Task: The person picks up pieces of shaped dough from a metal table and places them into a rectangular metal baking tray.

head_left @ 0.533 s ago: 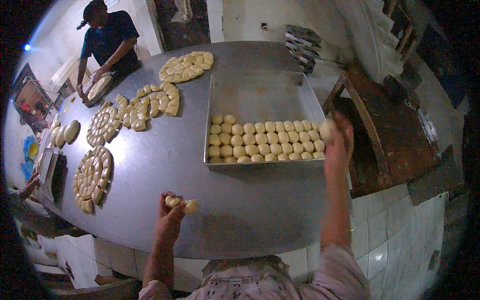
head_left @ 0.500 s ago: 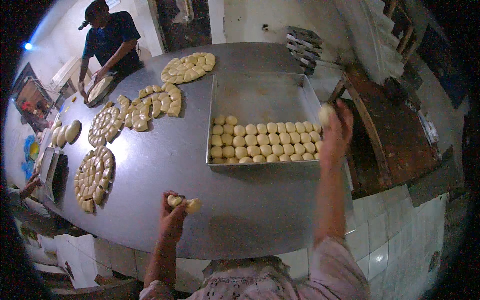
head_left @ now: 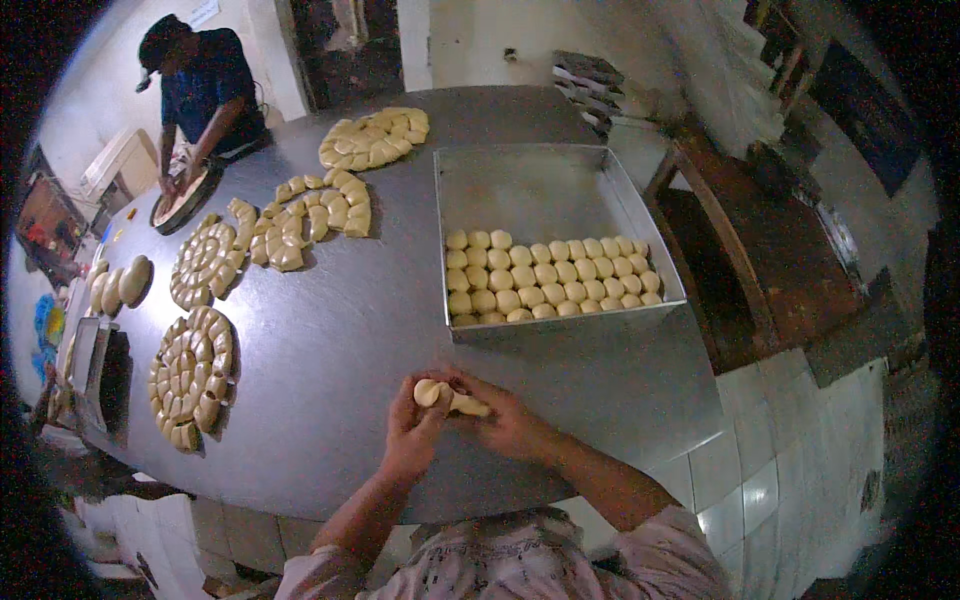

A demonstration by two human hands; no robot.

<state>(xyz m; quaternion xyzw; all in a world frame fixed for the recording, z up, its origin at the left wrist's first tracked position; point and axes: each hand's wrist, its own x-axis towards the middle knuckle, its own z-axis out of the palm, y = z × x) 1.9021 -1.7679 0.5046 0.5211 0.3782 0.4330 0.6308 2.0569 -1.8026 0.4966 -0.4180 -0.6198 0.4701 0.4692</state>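
In front of me, above the near part of the steel table (head_left: 310, 350), both hands meet on soft pale dough. My left hand (head_left: 412, 432) is closed round a rounded lump of dough (head_left: 430, 392). Pressed against its side, my right hand (head_left: 510, 425) is closed on the dough's stretched end (head_left: 468, 405); some of its fingers are hidden. Just beyond my hands stands a square metal tray (head_left: 540, 180). Smooth dough balls (head_left: 526, 277) fill its near half in close rows, and three more begin a row at the left.
Cut dough rounds (head_left: 190, 380) and loose dough pieces (head_left: 340, 205) lie on the table's left side. Ovals of dough (head_left: 120, 287) sit farther left. A co-worker (head_left: 205, 95) presses dough in a pan (head_left: 183, 203) at the far left. A wooden bench (head_left: 790, 240) stands right of the tray.
My right hand has come from the tray's right edge, without the dough ball it held, to meet my left hand, which moved right. A third ball now sits in the tray's farthest row.
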